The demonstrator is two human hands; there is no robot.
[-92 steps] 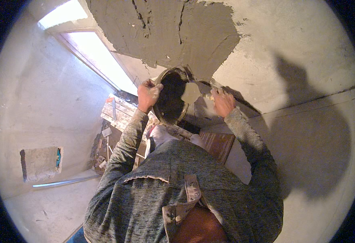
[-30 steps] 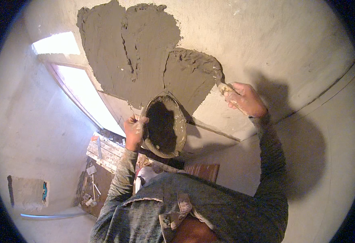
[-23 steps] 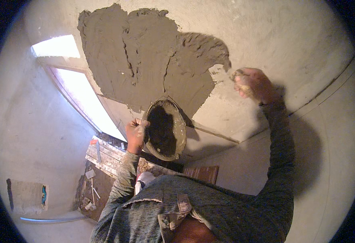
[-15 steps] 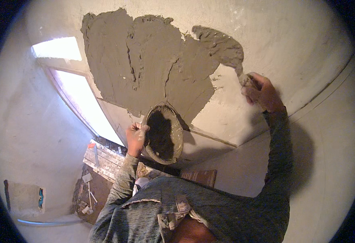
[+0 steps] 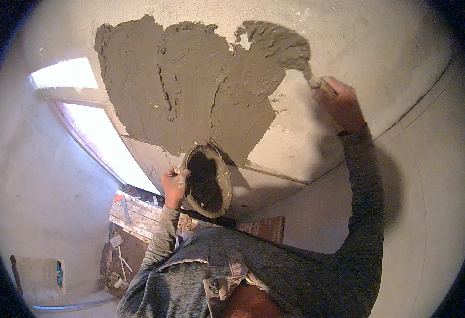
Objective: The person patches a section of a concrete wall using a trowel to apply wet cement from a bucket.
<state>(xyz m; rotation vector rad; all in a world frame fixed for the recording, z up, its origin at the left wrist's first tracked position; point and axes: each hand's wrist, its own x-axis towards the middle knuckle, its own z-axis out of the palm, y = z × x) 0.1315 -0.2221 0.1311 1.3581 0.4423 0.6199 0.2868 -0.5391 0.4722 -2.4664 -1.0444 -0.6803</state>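
Grey-brown plaster [image 5: 190, 79] is covering part of the pale wall [image 5: 290, 130] in a ragged-edged patch, two dark cracks running down it. A trowel [image 5: 315, 80] is slanting at its upper right, the blade blending into the plaster (outline unclear). A crusted bucket [image 5: 225, 185] is presenting its dark oval mouth near the patch's lower edge.

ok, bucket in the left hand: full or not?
Not brim-full: the bucket, gripped by the left hand, shows smeared inner wall below its rim. Amount left: cannot tell, too dark inside.

Head view — looking down (wide fisheye).
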